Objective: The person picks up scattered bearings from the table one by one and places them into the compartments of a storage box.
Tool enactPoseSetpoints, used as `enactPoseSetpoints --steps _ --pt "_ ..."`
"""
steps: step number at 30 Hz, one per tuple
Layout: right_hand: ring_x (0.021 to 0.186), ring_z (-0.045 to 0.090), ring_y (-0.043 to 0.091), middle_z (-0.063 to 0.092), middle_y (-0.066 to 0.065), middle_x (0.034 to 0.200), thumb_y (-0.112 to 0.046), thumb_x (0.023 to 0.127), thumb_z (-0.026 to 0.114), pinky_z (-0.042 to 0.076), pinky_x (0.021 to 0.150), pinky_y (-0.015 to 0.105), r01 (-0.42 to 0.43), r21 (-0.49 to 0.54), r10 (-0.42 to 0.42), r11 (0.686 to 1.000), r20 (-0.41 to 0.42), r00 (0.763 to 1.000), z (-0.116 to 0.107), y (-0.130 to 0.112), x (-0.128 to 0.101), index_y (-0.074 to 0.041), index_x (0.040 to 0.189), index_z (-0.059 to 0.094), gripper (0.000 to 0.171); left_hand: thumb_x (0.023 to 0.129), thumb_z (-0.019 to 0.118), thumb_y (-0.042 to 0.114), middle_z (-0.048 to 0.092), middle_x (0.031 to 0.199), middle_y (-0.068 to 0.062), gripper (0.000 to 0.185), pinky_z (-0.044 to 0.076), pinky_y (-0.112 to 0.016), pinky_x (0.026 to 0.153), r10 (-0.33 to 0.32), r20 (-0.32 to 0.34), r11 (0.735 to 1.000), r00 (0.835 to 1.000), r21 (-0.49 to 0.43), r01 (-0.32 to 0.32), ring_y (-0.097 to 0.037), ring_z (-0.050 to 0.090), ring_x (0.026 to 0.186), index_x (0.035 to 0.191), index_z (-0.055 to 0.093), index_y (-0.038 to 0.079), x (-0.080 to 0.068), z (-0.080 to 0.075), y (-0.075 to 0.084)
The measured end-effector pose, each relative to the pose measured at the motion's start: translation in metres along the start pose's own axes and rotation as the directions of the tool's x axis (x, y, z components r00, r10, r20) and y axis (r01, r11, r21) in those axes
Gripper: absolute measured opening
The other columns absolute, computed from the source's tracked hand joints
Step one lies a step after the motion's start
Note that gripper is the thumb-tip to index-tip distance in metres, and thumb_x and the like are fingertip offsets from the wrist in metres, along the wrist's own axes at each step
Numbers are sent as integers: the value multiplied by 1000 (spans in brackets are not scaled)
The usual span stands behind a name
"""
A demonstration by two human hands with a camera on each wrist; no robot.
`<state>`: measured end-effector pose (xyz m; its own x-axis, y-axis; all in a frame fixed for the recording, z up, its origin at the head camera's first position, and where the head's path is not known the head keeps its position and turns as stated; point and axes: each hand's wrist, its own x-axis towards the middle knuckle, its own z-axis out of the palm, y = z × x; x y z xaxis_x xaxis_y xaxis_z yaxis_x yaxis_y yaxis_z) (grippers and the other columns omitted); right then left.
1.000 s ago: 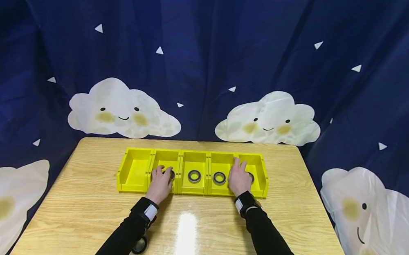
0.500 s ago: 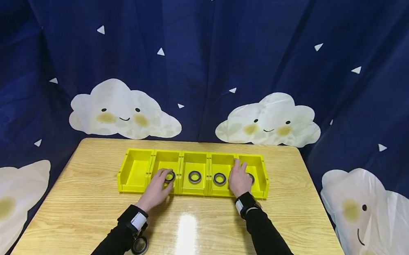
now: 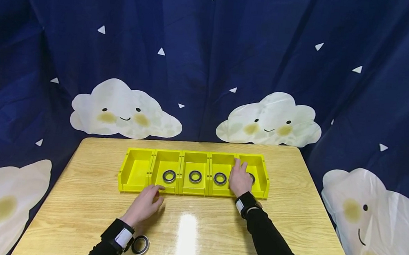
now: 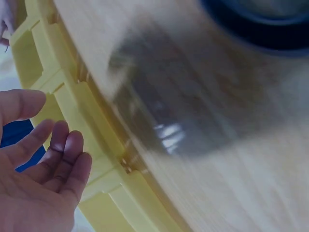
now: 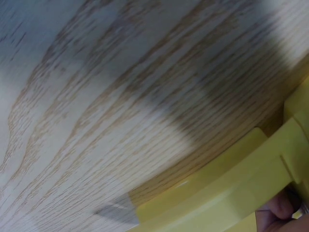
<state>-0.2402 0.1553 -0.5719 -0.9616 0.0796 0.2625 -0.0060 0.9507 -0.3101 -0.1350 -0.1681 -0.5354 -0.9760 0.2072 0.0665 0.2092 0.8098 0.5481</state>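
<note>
My left hand (image 3: 146, 204) hovers in front of the second yellow bin from the left, its fingers loosely bent and holding nothing. In the left wrist view, the left hand (image 4: 48, 164) is beside the bins' front edges. Behind it, a dark ball bearing (image 3: 169, 176) lies flat in the second bin. My right hand (image 3: 240, 180) reaches into the rightmost bin (image 3: 259, 190), next to a bearing (image 3: 252, 178) that it partly covers. In the right wrist view only a bit of the right hand (image 5: 280, 208) shows behind the bin wall; I cannot tell whether it grips that bearing.
Several yellow bins stand joined in a row on the wooden table (image 3: 89, 211). A bearing (image 3: 195, 176) lies in the middle bin, another bearing (image 3: 219, 178) in the fourth. One more bearing (image 3: 140, 245) rests on the table near the left wrist. A blue curtain (image 3: 210, 62) hangs behind.
My left hand has let go of the bearing in the second bin and drawn back toward the near side, out of the bin. The right hand has stayed in place.
</note>
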Motion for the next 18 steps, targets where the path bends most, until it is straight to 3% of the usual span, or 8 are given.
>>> enactPoseSetpoints --steps 5,13,16,18 --pt "39 39 24 48 24 108 -16 101 42 32 33 34 -14 1 14 1000 30 999 2 1 1 -8 134 41 34 85 66 8 52 78 -1 22 39 -28 65 -30 50 999 998 28 29 -13 45 73 107 65 2 -18 -4 -4" --pt "41 41 25 47 23 109 -18 101 40 35 35 34 -20 9 20 1000 46 999 2 2 2 -9 135 39 35 85 69 17 54 80 -2 24 39 -30 62 -89 97 987 991 145 74 -15 48 71 107 65 7 -41 -10 -7" --pt "41 41 24 46 22 109 -19 102 38 35 35 34 -18 7 18 1000 52 998 1 2 2 -9 135 39 35 84 70 23 56 86 -6 28 43 -36 61 -156 140 973 978 190 128 -22 53 76 107 64 9 -49 -11 -6" --pt "41 41 24 46 23 109 -19 102 36 35 35 34 -18 6 18 1000 55 998 1 2 2 -9 135 38 35 83 71 27 56 92 -10 31 46 -45 62 -221 183 961 958 211 182 -29 55 83 107 61 10 -53 -12 -5"
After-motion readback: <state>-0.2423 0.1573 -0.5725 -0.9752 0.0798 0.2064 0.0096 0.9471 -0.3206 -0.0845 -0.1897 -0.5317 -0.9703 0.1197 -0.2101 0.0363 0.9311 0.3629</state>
